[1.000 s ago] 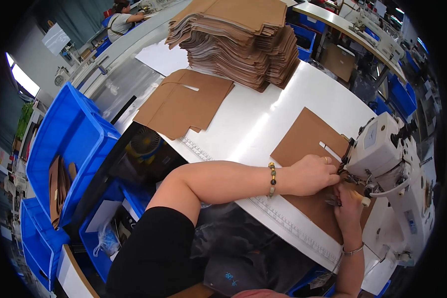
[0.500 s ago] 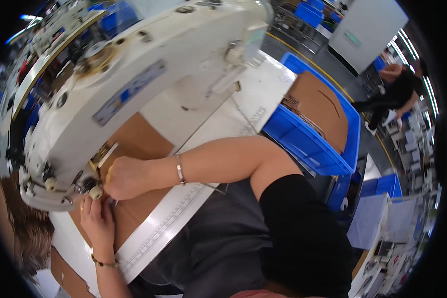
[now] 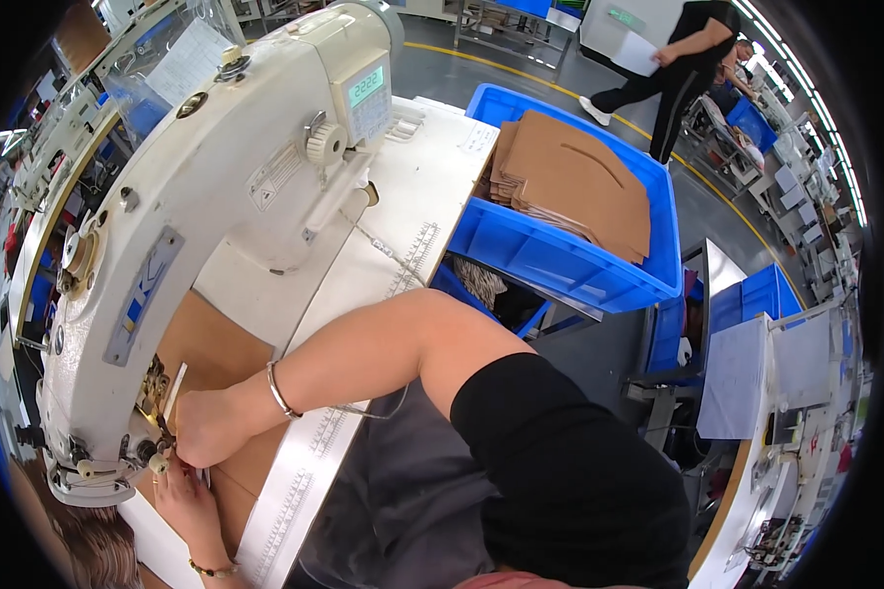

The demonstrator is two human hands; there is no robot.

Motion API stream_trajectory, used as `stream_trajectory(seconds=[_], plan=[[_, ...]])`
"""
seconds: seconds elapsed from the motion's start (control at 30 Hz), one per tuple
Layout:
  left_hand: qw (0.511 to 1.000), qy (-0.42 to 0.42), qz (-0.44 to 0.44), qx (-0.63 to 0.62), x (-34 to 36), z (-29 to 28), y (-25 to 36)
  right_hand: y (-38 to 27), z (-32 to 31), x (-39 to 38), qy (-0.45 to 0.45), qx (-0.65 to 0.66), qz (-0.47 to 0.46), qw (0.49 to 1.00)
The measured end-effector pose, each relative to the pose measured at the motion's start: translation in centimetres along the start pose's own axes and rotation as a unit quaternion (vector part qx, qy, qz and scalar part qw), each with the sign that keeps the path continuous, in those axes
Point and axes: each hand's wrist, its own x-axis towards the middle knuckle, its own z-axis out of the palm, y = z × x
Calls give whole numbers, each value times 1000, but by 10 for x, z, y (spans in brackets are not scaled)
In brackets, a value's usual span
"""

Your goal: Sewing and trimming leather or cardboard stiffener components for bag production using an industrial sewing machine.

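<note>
A brown flat panel (image 3: 211,341) lies on the bed of a white sewing machine (image 3: 177,187), under its arm. My right hand (image 3: 209,429) is curled closed close beside the needle area, its fingertips turned away, so what it grips is hidden. Just below it, my left hand (image 3: 185,503) rests at the panel with fingers stretched toward the machine's head. The left fingertips are partly covered by a knob of the machine, and a small pale bit shows by the thumb.
A blue crate (image 3: 570,257) holding a stack of brown cut panels (image 3: 580,182) stands right of the table. More brown pieces (image 3: 98,535) are piled at the lower left. A ruler strip (image 3: 290,501) runs along the table's front. A person (image 3: 673,69) walks beyond the crate.
My view has shifted, bringing the machine's display into sight and moving the crate up and left. Both hands stay close together by the needle area. The walking person is now farther left in view.
</note>
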Motion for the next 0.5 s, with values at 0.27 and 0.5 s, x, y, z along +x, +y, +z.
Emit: stream_trajectory(seconds=[0.27, 0.5], plan=[[997, 59, 50, -10, 3, -2, 1, -10, -11, 5, -48, 31, -46, 997], [995, 68, -25, -67, 7, -13, 16, -6, -56, -13, -100, 147, -22, 984]])
